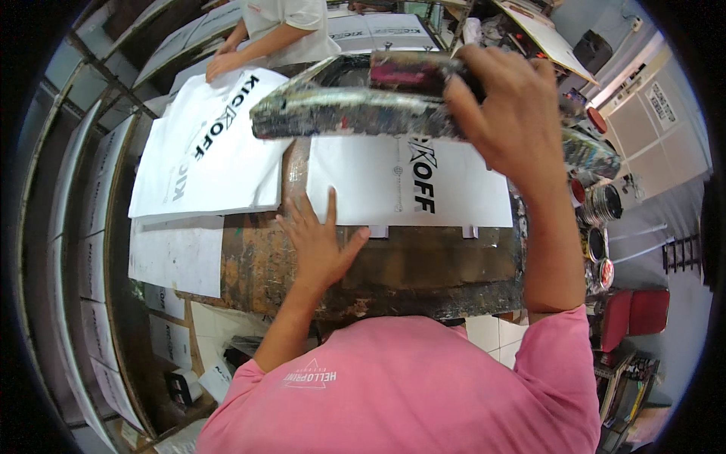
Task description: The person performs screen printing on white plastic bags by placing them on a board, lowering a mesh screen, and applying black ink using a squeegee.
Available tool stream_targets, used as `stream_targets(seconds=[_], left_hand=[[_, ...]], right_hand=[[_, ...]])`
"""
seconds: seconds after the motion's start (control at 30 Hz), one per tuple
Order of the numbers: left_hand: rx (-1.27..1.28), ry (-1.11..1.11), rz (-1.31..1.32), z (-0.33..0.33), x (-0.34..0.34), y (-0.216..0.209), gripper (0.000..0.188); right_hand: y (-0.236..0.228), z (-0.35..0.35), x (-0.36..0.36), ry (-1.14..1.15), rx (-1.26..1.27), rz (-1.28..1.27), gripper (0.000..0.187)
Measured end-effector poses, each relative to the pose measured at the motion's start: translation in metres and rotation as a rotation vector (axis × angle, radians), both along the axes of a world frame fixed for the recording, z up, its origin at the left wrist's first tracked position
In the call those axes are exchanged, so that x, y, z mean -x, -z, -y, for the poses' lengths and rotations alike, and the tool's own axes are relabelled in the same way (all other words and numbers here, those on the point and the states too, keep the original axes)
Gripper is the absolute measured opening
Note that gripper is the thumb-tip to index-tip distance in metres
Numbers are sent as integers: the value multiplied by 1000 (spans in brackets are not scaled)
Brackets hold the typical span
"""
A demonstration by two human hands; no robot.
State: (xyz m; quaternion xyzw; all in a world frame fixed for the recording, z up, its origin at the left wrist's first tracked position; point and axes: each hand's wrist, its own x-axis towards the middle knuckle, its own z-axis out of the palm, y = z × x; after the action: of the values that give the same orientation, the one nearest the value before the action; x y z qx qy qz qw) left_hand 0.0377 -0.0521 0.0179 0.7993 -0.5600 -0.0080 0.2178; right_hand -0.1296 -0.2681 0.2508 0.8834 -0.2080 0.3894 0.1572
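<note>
My right hand (pixel 514 113) is wrapped round the right end of a squeegee (pixel 408 69) with a pink-stained handle. It lies against a paint-crusted screen printing frame (pixel 348 117), whose near edge is raised over the table; whether my fingers also grip the frame, I cannot tell. Below the frame lies a white sheet or flat bag (pixel 355 174) with bold black lettering, its far part hidden. My left hand (pixel 314 242) is open, fingers spread, fingertips by the near left corner of that white piece.
A pile of printed white pieces (pixel 219 159) lies on the left of the stained table (pixel 257 265). Across it stands another person (pixel 283 34), hands at the pile. Racks of printed pieces (pixel 98 265) line the left; paint cans (pixel 603 203) and a red chair (pixel 628 314) are on the right.
</note>
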Motion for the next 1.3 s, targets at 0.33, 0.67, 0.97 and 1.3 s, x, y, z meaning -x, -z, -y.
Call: stream_targets(seconds=[0.33, 0.67, 0.97, 1.3], left_hand=[[-335, -124, 83, 11, 16, 29, 113], [484, -126, -401, 94, -4, -63, 52], [622, -463, -793, 12, -91, -73, 55], [394, -649, -665, -118, -342, -37, 62]], right_hand=[[-55, 27, -23, 42, -339, 25, 38], [-78, 79, -22, -77, -277, -169, 47], [-50, 65, -7, 5, -207, -100, 50], [-42, 29, -16, -16, -116, 22, 44]])
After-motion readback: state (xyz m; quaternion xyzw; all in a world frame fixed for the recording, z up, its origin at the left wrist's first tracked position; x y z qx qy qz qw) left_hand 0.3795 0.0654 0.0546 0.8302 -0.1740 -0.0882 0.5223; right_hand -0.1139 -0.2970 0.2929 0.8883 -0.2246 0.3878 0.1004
